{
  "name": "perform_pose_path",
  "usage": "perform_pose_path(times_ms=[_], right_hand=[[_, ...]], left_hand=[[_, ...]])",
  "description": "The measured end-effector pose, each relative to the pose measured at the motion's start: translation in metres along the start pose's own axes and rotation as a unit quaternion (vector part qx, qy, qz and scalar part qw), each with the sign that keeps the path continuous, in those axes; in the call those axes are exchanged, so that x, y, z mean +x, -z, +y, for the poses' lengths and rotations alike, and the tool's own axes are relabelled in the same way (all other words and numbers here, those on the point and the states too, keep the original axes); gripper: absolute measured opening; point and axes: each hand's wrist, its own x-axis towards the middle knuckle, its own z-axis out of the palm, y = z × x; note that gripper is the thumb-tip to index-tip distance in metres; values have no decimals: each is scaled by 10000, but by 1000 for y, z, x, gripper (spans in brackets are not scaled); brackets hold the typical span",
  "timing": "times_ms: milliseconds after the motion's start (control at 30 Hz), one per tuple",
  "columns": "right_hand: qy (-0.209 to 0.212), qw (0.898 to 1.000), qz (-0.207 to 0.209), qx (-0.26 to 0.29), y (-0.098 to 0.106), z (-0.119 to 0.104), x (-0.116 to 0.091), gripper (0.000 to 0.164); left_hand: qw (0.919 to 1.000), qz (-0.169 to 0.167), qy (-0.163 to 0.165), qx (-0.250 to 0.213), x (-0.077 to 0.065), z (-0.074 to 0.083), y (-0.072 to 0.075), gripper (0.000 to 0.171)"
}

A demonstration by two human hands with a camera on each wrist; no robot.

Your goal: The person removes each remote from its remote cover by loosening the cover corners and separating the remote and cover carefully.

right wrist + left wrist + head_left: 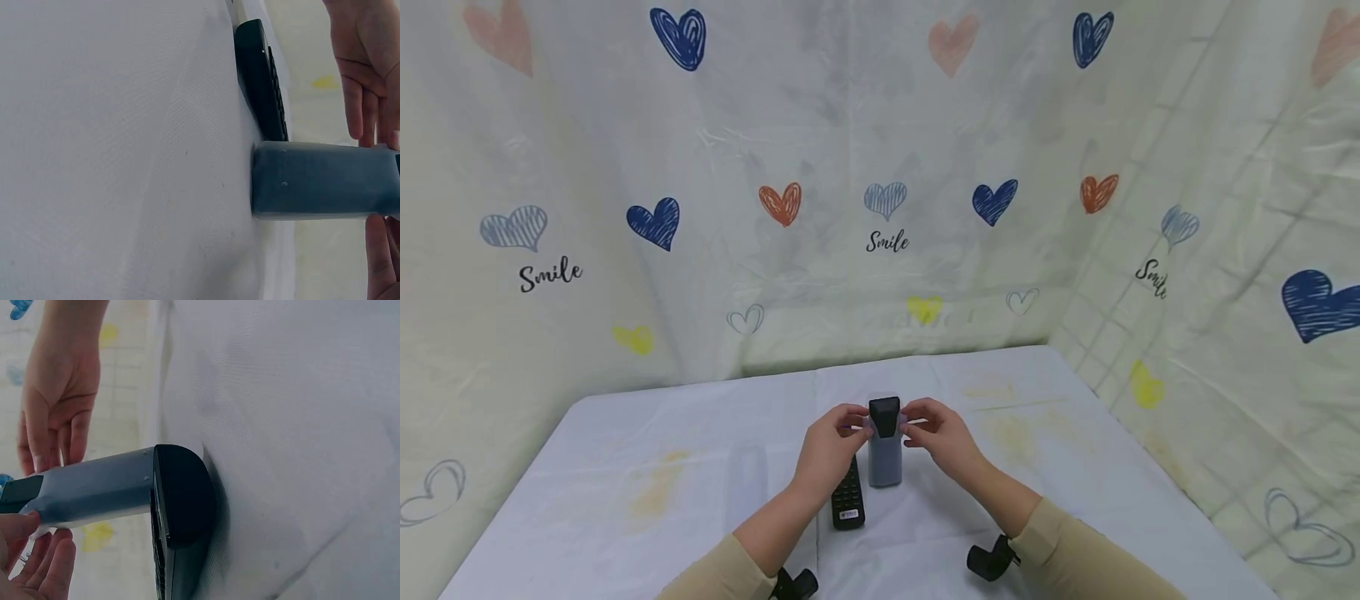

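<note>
A slim blue-grey device with a black sloping top stands upright on the table. Translucent plastic film shows at both sides of its upper part, like a thin sleeve. From the left, my left hand pinches the film beside the black top between thumb and fingers. My right hand pinches it on the opposite side at about the same height. Just left of the device, a black remote control lies with its keypad up, its far end partly hidden by my left hand. The remote overlaps the device's base in the left wrist view.
The table has a white cloth with faint yellow stains and folds. Behind and to the right hangs a pale curtain printed with hearts. Black wrist mounts sit at both sleeve cuffs, low over the table.
</note>
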Motion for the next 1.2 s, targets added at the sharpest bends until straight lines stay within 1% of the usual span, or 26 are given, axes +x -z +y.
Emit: perform_pose_path(times_ms=[200, 267, 500, 633, 833, 1033, 1133, 1200], right_hand=[[-38, 9998, 175, -109, -3, 5, 0, 24], [-51, 9996, 255, -118, -5, 7, -1, 24], [-19, 9985, 256, -475, -11, 6, -3, 24], [-25, 9969, 228, -759, -9, 6, -4, 23], [-230, 9933, -82, -1132, -7, 6, -5, 22], [-442, 9891, -342, -1359, -4, 3, -5, 21], [-501, 9885, -409, -1369, -2, 2, -5, 21], [-517, 9902, -389, -1236, -1, 3, -5, 21]], left_hand=[[9998, -39, 94, 164, 0, 1, -1, 23], [9997, -65, 67, 231, 0, 0, -1, 23], [9987, -91, 163, 474, 0, -5, -2, 22], [9975, -276, 205, 625, 1, -4, -2, 22], [9937, -602, 354, 880, 4, -2, 1, 24], [9886, -1045, 344, 1031, 8, -1, 6, 23], [9867, -1189, 407, 1027, 9, -1, 7, 24], [9867, -1154, 426, 1060, 9, -2, 8, 27]])
